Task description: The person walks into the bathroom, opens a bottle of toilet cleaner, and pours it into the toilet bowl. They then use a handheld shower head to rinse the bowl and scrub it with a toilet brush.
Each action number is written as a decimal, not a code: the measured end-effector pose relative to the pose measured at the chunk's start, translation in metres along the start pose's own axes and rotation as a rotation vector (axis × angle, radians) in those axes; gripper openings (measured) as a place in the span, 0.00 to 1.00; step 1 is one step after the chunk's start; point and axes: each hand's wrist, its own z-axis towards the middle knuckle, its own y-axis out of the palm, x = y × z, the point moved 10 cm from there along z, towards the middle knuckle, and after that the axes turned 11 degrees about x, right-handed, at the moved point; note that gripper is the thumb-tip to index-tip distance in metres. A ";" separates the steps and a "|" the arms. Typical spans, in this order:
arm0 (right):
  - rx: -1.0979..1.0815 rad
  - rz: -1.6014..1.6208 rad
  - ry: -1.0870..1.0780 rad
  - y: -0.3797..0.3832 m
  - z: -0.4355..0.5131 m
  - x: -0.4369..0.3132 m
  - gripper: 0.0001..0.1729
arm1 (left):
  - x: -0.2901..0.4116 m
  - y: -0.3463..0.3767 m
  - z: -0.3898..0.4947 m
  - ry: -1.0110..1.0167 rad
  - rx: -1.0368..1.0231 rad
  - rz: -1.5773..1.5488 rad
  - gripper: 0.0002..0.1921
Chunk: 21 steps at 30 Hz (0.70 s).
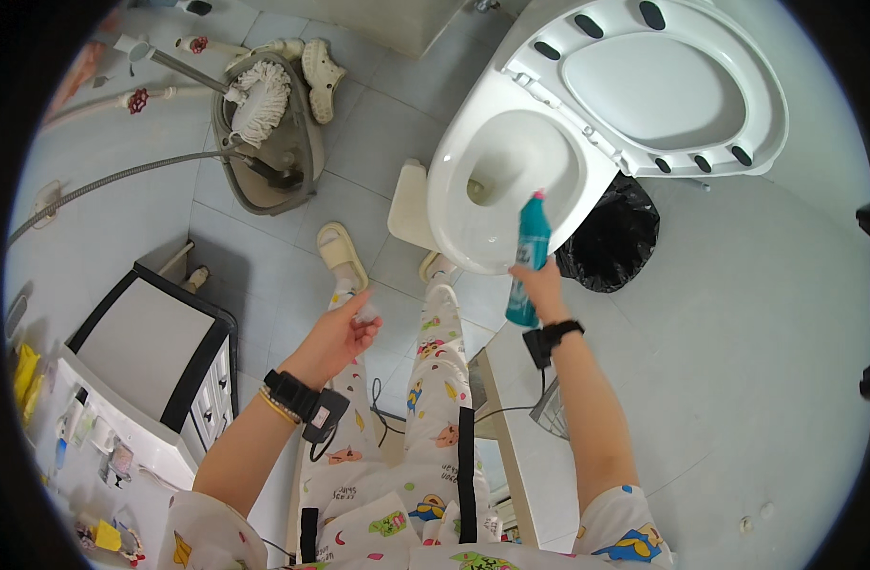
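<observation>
My right hand (542, 285) is closed around a teal plastic bottle (532, 246) with a pink nozzle, its tip pointing over the front right of the toilet bowl (506, 178). The toilet seat (659, 162) and lid (641, 92) are raised. My left hand (342, 335) is to the left of the bowl, above my left leg, fingers curled, with a small whitish, translucent thing near the thumb and fingers that is too blurred to name.
A grey mop bucket (267, 210) holds a mop (264, 103); clogs (322, 80) lie beside it. A black-lined trash bin (613, 235) stands right of the toilet. A cabinet (146, 342) and a crowded washbasin counter (142, 427) are at left. A shower hose (121, 174) hangs across.
</observation>
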 end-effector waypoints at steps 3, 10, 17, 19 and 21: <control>-0.303 0.444 0.417 0.027 0.044 0.009 0.18 | -0.021 -0.028 0.010 -0.021 0.044 -0.009 0.17; -0.226 0.428 0.668 0.025 0.111 -0.028 0.37 | -0.057 -0.070 0.030 -0.030 0.121 0.006 0.16; -0.167 0.305 0.614 0.006 0.132 -0.039 0.36 | -0.068 -0.075 0.041 -0.019 0.133 -0.003 0.15; -0.184 0.277 0.575 0.008 0.135 -0.043 0.35 | -0.067 -0.073 0.043 -0.014 0.127 0.004 0.15; -0.191 0.291 0.548 0.014 0.138 -0.048 0.33 | -0.065 -0.070 0.043 0.004 0.103 0.008 0.16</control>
